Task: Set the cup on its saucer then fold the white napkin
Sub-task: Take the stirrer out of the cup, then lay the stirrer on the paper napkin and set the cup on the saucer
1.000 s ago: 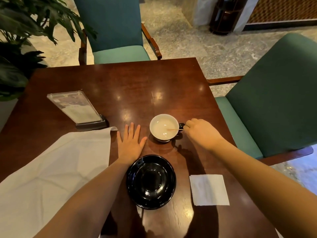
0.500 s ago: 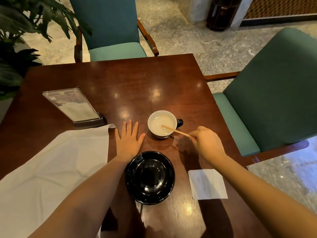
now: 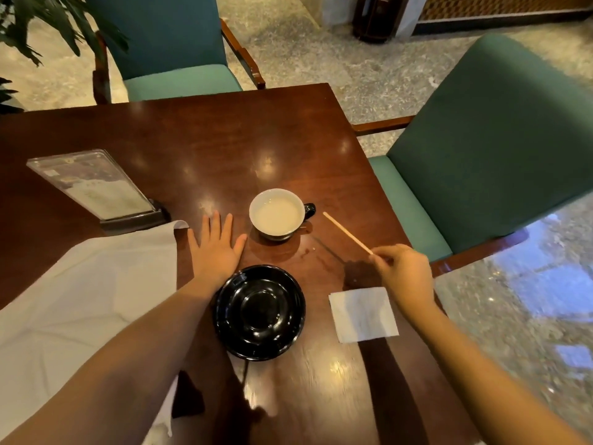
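Stir stick [image 3: 348, 233] is out of the cup [image 3: 276, 215] now, pinched in the right hand [image 3: 406, 277] just rt of it; half a sec ago its tip sat in the milky drink. Left hand [image 3: 215, 252] hasn't moved, flat on the table [image 3: 224, 139], fingers straight. Cup stands beyond the black saucer [image 3: 260, 311], apart. White napkin [image 3: 80, 300] lies at left, cut off by the frame edge & partly under the forearm.

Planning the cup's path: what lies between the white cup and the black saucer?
Only bare dark wooden table, in the head view. The white cup stands beyond the glossy black round saucer; the left hand lies flat beside that stretch.
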Available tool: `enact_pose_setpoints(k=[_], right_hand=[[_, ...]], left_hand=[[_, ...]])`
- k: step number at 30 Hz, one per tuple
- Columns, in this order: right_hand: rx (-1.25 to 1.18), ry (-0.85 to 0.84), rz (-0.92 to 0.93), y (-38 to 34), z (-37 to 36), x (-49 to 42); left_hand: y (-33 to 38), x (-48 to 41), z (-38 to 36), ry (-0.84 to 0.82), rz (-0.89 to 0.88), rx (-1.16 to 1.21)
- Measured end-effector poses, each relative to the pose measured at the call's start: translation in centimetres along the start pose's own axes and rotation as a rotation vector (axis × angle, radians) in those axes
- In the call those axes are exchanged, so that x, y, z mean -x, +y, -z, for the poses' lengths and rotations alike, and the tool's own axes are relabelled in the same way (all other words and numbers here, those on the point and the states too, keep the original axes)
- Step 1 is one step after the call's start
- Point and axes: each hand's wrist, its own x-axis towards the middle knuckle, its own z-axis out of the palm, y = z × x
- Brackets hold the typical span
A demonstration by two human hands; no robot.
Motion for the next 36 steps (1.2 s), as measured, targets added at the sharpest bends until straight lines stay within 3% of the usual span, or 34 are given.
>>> enact_pose_setpoints(k=[4, 8, 16, 36], right_hand=[[-0.156, 0.051, -0.236, 2.2, -1.1, 5.0], [-0.176, 0.077, -0.348, 2.5, -2.5, 9.4], [-0.174, 0.170, -0.367, 1.7, -3.6, 15.3], [-0.131, 0.103, -0.367, 2.8, -4.8, 16.6]], left_hand=[[-0.2, -0.1, -0.5, 0.026, -0.003, 0.006], [-0.5, -0.4, -0.6, 0.015, -0.007, 0.018], [-0.4, -0.5, -0.1, -0.055, 0.001, 0.017], [-0.3, -0.4, 0.2, -0.082, 0.001, 0.036]])
